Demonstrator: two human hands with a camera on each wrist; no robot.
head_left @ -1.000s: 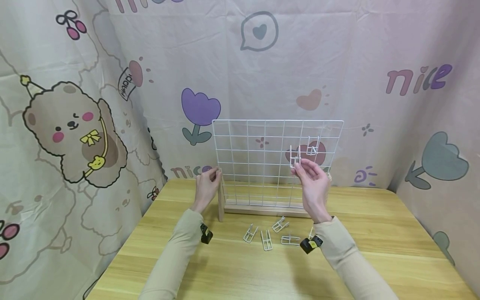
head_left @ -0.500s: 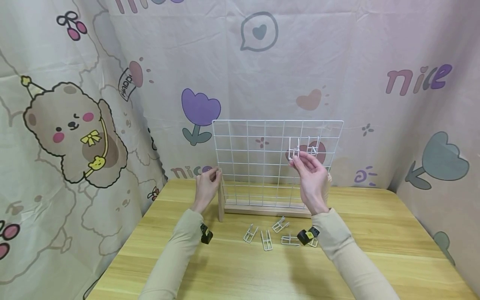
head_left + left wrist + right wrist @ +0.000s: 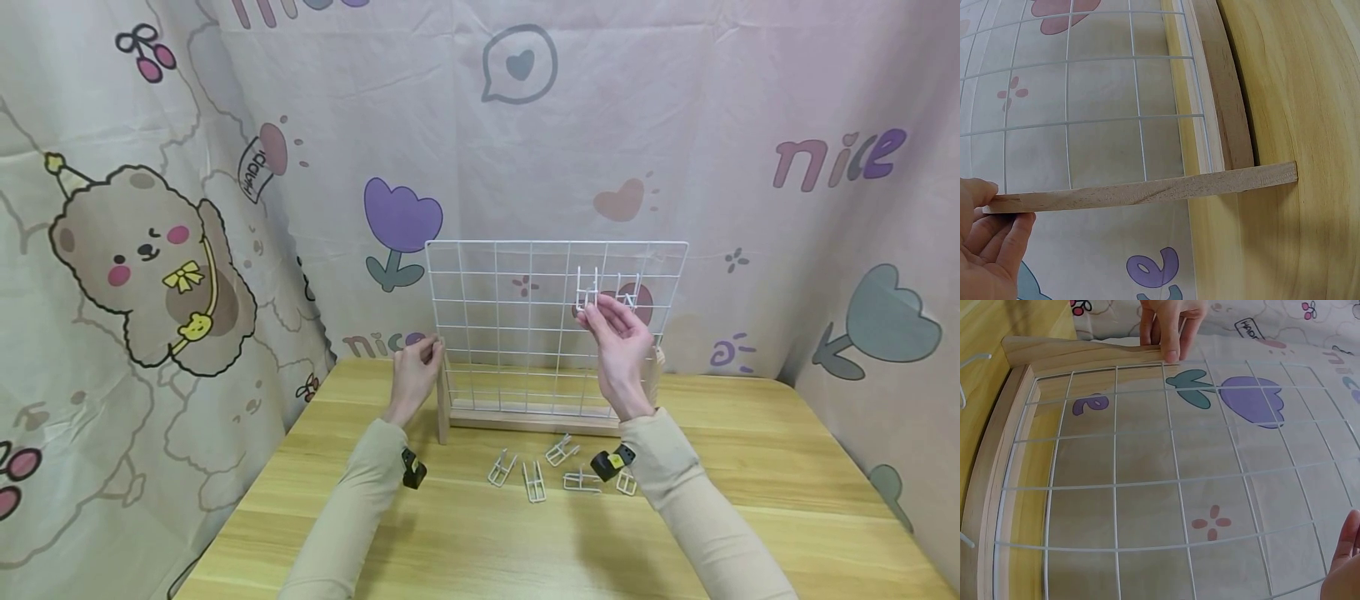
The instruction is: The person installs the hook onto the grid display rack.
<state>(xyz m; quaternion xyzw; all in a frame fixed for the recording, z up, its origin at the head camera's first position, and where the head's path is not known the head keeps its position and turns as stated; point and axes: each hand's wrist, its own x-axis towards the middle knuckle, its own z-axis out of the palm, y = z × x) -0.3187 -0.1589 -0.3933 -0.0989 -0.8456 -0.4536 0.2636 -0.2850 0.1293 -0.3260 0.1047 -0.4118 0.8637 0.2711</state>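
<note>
We have the right hand pinching a white wire hook low on its frame, thumb against fingertips, the gap closed down to the wire. Its upper ends stand clear of the fingers, probably so that they can meet the bars without skin in between. The hook is upright before the upper right part of the wire grid, near a hung hook; whether it touches a bar, we cannot tell (the right wrist view leaves it out altogether).

Our left hand pinches the top of the stand's left leg, thumb on one edge and fingers on the other. We take this as steadying: the grid stands upright in a light wooden frame, and a push at its right side could shift or tip it. The base bar runs along the grid's foot.

In front, on the worktop, five loose hooks lie scattered at differing angles, well below the raised hook. As for obstacles, the hung hook is the close one, its lower part covered by our right fingers. The right wrist camera sits just beside the rightmost loose hook in our view, and a printed curtain hangs behind the grid.
</note>
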